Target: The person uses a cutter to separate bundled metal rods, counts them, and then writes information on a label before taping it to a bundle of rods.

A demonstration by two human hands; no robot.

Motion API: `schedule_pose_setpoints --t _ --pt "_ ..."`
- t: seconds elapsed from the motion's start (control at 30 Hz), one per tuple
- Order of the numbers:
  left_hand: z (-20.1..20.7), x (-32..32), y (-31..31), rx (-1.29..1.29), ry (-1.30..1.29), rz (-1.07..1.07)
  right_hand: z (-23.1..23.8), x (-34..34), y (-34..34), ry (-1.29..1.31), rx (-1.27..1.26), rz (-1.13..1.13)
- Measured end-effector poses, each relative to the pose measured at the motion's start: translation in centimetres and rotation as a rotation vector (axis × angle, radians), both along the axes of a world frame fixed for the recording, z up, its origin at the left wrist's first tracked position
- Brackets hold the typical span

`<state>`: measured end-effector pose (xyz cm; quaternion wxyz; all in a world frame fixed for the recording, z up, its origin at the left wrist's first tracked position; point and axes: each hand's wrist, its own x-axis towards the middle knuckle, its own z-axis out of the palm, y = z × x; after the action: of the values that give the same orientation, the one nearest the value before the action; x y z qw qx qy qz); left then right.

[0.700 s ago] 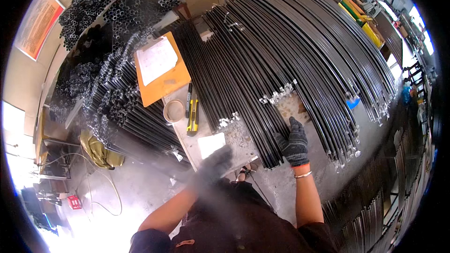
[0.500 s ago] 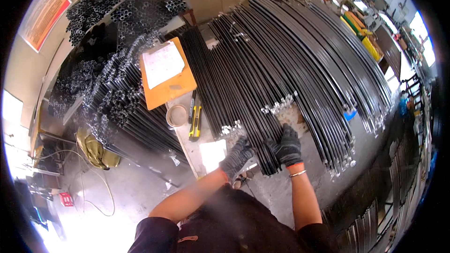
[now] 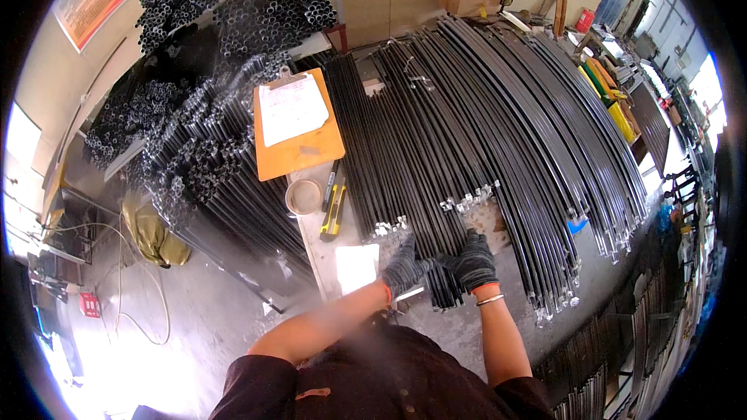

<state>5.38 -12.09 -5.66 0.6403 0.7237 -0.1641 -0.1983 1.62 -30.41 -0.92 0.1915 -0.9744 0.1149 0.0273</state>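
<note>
A group of slim black tubes point(image 3: 445, 284) juts toward me at the near end of a wide layer of tubes. My left hand point(image 3: 405, 268), in a dark grey knit glove, presses against their left side with its thumb reaching over the top. On the opposite side, my right hand point(image 3: 471, 262) in a matching glove cups the same tubes, thumb laid across them. Both thumbs nearly meet on top of the group, which is clasped between the two hands. Shiny pale pieces point(image 3: 471, 198) sit at the ends of the neighbouring tubes; the fingertips are partly hidden.
Left of the tubes lie an orange clipboard point(image 3: 299, 155) with paper, a tape roll point(image 3: 303, 197), a yellow-black utility knife point(image 3: 333, 211) and a white sheet point(image 3: 358, 268). Stacked tubes point(image 3: 210, 109) rise at the far left. More tubes point(image 3: 545, 210) spread to the right.
The view has shifted, so the bench appears lower. My left hand has closed in over the tubes, its thumb now close to the right one. My right hand stays on their right side.
</note>
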Motion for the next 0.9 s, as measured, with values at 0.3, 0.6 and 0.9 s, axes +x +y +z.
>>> schedule_pose_setpoints --t 0.3,0.6,0.9 --pt "0.4 0.7 -1.5 0.246 -0.031 -0.086 2.7 0.0 -0.3 0.167 0.132 0.036" --pt "3.2 -0.1 -2.0 0.259 -0.027 -0.108 3.7 -1.5 0.1 0.244 0.311 0.014" --pt "2.3 -1.0 -5.9 -0.767 0.837 0.064 1.1 -3.7 -2.8 0.178 0.393 0.021"
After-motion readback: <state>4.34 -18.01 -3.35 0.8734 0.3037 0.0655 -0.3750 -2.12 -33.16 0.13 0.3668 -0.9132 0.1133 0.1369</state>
